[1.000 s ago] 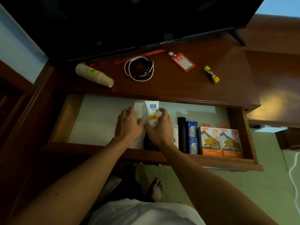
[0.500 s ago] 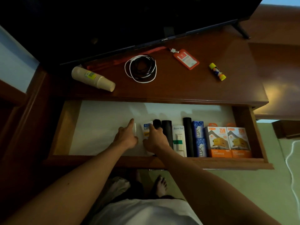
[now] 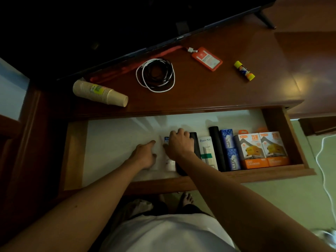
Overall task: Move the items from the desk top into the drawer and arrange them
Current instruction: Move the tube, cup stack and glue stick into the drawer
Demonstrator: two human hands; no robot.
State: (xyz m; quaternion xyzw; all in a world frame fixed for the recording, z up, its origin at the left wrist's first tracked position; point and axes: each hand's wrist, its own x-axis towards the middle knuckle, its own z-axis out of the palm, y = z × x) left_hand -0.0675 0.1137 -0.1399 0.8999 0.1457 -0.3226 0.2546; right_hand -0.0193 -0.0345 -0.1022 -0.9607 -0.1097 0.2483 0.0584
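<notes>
The open drawer has a white floor. A row of items lies at its right: two orange charger boxes, blue soap boxes, a black cylinder, a white box and another black item. My right hand rests palm-down over a white tube and the black item beside it. My left hand lies flat on the drawer floor, pressing a white item left of the tube. On the desk top lie a paper cup stack, coiled cables, a red badge holder and a glue stick.
A TV stands at the back of the desk, its foot at the right. The drawer's left half is bare white floor. A white cord trails on the green floor at the right. My foot is below the drawer front.
The white tube, held up by both hands a second ago, now lies flat in the row. Both hands have lowered onto the items. The view has shifted slightly.
</notes>
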